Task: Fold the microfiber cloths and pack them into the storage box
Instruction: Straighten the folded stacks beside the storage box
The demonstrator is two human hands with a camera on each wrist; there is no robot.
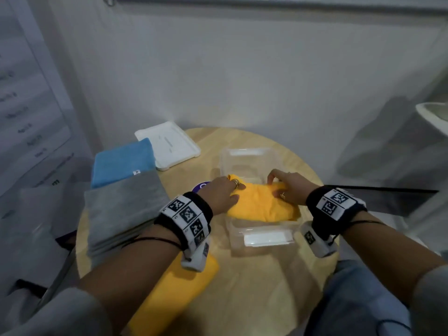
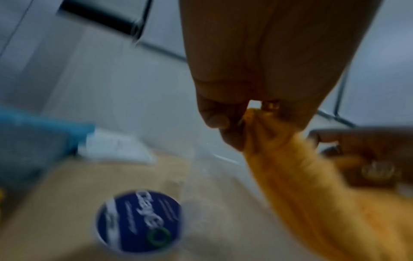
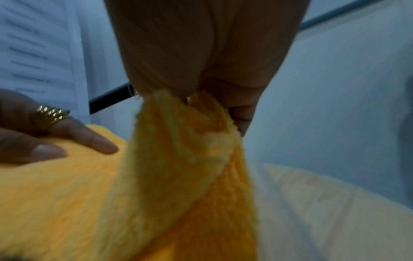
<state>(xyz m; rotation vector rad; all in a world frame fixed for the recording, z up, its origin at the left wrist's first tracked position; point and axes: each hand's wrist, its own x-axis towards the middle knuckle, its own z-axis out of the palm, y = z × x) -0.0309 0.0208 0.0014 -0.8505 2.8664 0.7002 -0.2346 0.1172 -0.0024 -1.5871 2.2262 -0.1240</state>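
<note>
A clear plastic storage box (image 1: 263, 235) stands in the middle of the round table. A folded yellow cloth (image 1: 261, 204) lies across its near half. My left hand (image 1: 234, 190) pinches the cloth's far left corner (image 2: 252, 121) between thumb and fingers. My right hand (image 1: 275, 184) pinches the bunched far right corner (image 3: 190, 113). In the right wrist view the left hand's fingers (image 3: 89, 139) lie on the cloth. A grey cloth stack (image 1: 121, 209), a blue cloth (image 1: 123, 163) and a second yellow cloth (image 1: 174, 294) lie at the left.
The white box lid (image 1: 169, 146) lies at the table's back left. A round blue sticker (image 2: 138, 220) is on the wooden tabletop (image 1: 266, 287) just left of the box. A white wall stands close behind the table; a white basin edge (image 1: 434, 117) is at the far right.
</note>
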